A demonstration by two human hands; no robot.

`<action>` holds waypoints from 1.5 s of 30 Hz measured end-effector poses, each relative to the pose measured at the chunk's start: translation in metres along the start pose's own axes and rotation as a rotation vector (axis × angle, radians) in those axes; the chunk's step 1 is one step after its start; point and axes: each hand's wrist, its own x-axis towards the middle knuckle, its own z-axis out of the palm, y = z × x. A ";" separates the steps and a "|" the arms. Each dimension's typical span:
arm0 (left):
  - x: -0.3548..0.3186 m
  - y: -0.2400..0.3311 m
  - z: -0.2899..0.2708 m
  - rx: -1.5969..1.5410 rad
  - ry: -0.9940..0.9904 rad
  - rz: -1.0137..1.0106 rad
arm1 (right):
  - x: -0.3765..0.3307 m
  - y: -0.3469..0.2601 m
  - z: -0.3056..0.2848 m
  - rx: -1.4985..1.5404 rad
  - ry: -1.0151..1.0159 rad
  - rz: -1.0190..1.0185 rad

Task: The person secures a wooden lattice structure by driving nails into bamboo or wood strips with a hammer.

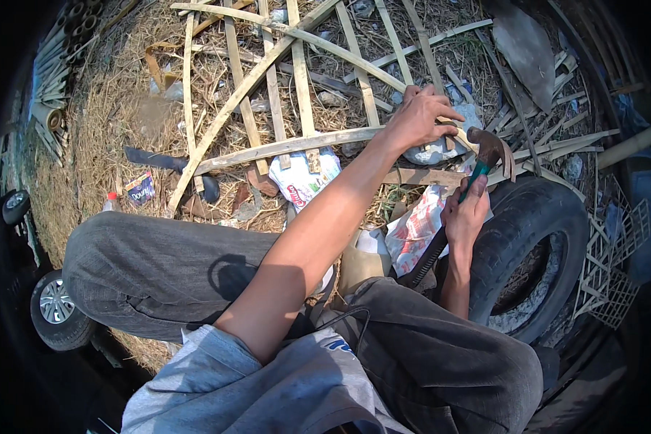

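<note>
A lattice of split bamboo slats (289,145) lies in front of me, with long strips crossing several shorter ones. My left hand (423,119) is closed over the right end of one long slat, fingers curled around it; anything small between the fingertips is hidden. Under that end sits a pale grey stone (430,153). My right hand (466,213) grips a claw hammer (493,150) by its green and black handle. Its rusty brown head is raised just right of my left hand, close to the slat end.
A worn tyre (535,253) lies beside my right leg. Further left, a dark flat blade (154,158) rests on dry straw. Plastic wrappers (305,173) litter the ground. Bamboo poles (49,79) are stacked at far left, near a wheel (55,300). Loose slats (571,141) lie at right.
</note>
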 end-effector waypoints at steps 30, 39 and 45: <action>0.006 0.000 0.015 -0.004 0.028 -0.008 | 0.022 -0.013 -0.004 -0.261 0.010 -0.081; 0.004 -0.001 0.007 -0.002 -0.001 -0.040 | 0.021 -0.017 0.007 -0.431 -0.024 -0.079; 0.004 -0.005 0.011 0.022 0.035 -0.024 | 0.019 -0.016 0.008 -0.309 0.002 -0.173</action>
